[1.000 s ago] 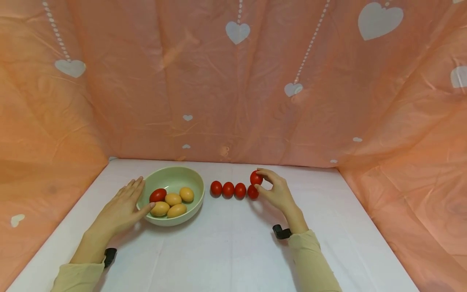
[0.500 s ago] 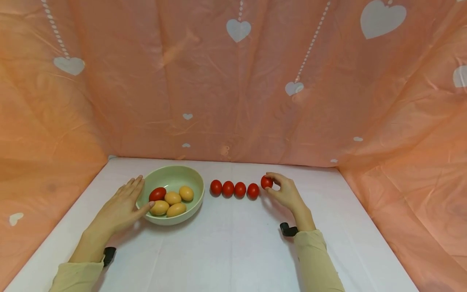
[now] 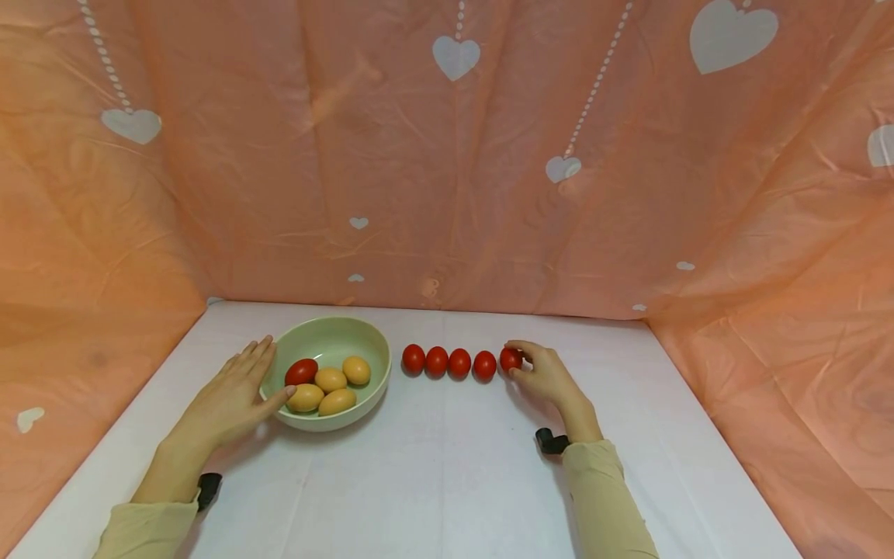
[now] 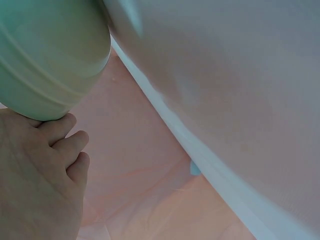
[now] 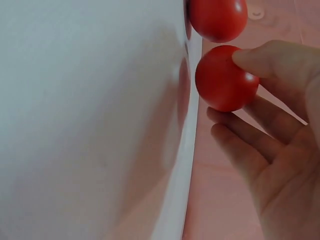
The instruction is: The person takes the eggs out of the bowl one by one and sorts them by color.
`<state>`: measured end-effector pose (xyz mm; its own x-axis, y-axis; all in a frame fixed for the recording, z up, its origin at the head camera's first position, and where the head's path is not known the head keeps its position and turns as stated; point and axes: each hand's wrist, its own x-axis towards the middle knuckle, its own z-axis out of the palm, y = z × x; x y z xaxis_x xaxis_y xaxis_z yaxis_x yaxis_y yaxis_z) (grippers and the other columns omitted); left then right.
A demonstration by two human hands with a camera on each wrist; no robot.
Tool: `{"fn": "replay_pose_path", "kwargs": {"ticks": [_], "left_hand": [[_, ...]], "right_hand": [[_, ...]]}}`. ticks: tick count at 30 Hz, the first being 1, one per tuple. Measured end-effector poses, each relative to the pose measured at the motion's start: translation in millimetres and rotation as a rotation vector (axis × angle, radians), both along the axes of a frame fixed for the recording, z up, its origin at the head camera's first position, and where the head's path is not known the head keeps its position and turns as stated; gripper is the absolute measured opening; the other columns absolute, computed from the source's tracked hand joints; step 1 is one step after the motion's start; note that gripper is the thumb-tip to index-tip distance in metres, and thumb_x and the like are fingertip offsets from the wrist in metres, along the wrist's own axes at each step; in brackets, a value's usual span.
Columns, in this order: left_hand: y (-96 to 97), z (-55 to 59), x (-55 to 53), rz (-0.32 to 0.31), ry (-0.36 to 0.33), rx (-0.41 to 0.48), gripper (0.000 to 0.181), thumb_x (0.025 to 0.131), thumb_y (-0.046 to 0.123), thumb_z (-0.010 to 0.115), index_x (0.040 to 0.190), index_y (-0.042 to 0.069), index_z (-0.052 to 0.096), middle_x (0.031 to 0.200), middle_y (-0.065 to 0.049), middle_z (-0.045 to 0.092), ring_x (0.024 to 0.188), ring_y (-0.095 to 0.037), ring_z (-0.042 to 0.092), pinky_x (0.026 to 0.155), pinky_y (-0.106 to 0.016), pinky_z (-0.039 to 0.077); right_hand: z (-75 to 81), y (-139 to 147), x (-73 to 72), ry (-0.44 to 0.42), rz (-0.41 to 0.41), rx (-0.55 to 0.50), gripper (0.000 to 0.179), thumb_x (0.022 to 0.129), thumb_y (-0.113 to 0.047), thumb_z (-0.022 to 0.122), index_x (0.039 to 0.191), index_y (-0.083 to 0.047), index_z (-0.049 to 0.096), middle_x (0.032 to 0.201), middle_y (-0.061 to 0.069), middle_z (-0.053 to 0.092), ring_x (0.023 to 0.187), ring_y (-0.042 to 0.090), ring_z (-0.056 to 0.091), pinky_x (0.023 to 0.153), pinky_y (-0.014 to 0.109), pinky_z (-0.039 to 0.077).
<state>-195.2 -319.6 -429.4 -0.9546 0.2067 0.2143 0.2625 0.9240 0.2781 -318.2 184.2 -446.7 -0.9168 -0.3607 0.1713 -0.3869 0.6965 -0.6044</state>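
Observation:
At the right end of a row of red eggs [image 3: 459, 363], my right hand [image 3: 553, 380] pinches one more red egg [image 5: 226, 79] between thumb and fingers. That egg sits at the tabletop, close beside its neighbour [image 5: 220, 17] in the right wrist view. A light green bowl [image 3: 377, 341] stands to the left and holds several tan eggs [image 3: 331, 380] and one red egg [image 3: 302, 372]. My left hand [image 3: 233, 396] rests along the bowl's left side with fingers extended, its thumb over the near rim. From the left wrist, the fingertips [image 4: 65, 122] meet the bowl's outer wall.
A white cloth covers the table [image 3: 391, 489]. Orange-pink curtains [image 3: 447, 194] with pale hearts hang behind it and along both sides. Each wrist carries a small black camera, such as the right camera [image 3: 552, 441].
My right hand has moved right with the red egg and lowered it to the end of the row. My left hand and the bowl stay in place.

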Motion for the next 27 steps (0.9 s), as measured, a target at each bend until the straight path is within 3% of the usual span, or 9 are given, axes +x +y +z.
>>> {"fn": "replay_pose_path", "kwargs": {"ticks": [15,23,27], "left_hand": [[-1.2,-2.7,-0.5,0.007,-0.016,-0.006,0.093,0.101,0.054,0.059,0.157,-0.012,0.029,0.166,-0.032,0.025,0.151,-0.053,0.024,0.122,-0.066,0.023],[-1.9,-2.8,-1.1,0.001,-0.014,-0.013,0.092,0.101,0.054,0.059,0.158,-0.012,0.029,0.166,-0.032,0.025,0.151,-0.052,0.024,0.122,-0.066,0.023],[-2.2,-2.4,-1.8,-0.001,-0.011,-0.005,0.092,0.102,0.053,0.059,0.157,-0.013,0.028,0.166,-0.032,0.024,0.151,-0.053,0.023,0.123,-0.066,0.022]], "right_hand": [[-4.0,-1,2.1,-0.018,0.012,-0.013,0.049,0.092,-0.003,0.067,0.14,0.0,0.062,0.138,0.024,0.064,0.126,0.048,0.061,0.109,0.059,0.049],[1.5,-2,3.2,-0.025,0.005,0.004,0.05,0.094,-0.007,0.065,0.144,-0.002,0.06,0.142,0.022,0.062,0.135,0.045,0.055,0.115,0.06,0.043],[8.2,-5,2.1,0.01,0.002,0.001,0.047,0.096,-0.009,0.066,0.143,-0.004,0.062,0.14,0.021,0.064,0.134,0.042,0.056,0.115,0.059,0.042]]}}
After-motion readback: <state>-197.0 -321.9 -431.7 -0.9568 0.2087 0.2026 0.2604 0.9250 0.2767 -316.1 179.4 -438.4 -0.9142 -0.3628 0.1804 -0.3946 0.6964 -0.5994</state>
